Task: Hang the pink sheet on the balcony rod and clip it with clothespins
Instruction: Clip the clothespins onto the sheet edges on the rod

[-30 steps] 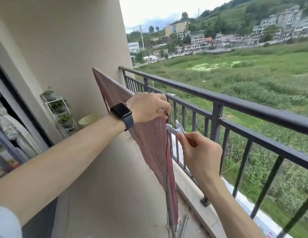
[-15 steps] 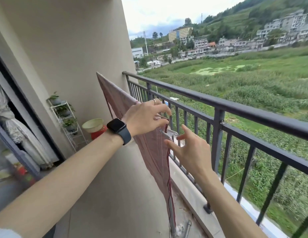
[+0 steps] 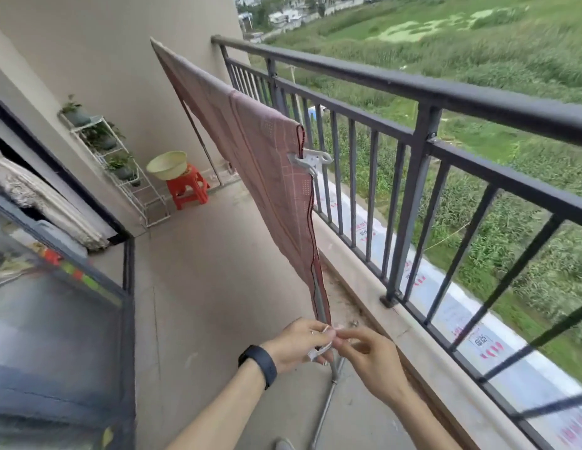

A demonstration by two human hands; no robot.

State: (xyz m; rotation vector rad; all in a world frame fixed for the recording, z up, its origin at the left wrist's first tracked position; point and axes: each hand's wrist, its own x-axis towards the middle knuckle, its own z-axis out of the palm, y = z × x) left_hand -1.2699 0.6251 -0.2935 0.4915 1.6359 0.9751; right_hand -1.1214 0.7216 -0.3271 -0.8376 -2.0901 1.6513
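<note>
Closest to the viewer, both hands meet at the bottom corner of the pink sheet (image 3: 266, 177). The left hand (image 3: 299, 344), with a dark watch (image 3: 258, 365) on its wrist, is closed in a pinch on the sheet's lower hem together with a small white item, apparently a clothespin (image 3: 318, 352), though it is too hidden by the fingers to tell for certain. The right hand (image 3: 367, 355) touches the left at the fingertips, thumb and forefinger narrowed to a pinch on the same corner; the remaining fingers are loosely curled. Just behind the hands, a thin metal stand leg (image 3: 325, 404) runs down to the concrete floor (image 3: 201, 287). Above the hands, the sheet hangs draped over a rod that is hidden beneath its top fold, sloping away toward the far wall. Near the sheet's upper near corner, a white clip (image 3: 310, 160) grips the dark-stitched edge, its handles pointing toward the railing (image 3: 422, 89). The dark metal railing runs along the right, just beside the sheet but apart from it. To the left is a glass door with a dark frame (image 3: 127, 271). At the far end, a pale green basin (image 3: 167, 164) sits on a red stool (image 3: 187, 190), next to a white wire shelf (image 3: 130, 177) carrying potted plants (image 3: 76, 113). Beyond the railing lie green fields (image 3: 478, 60).
</note>
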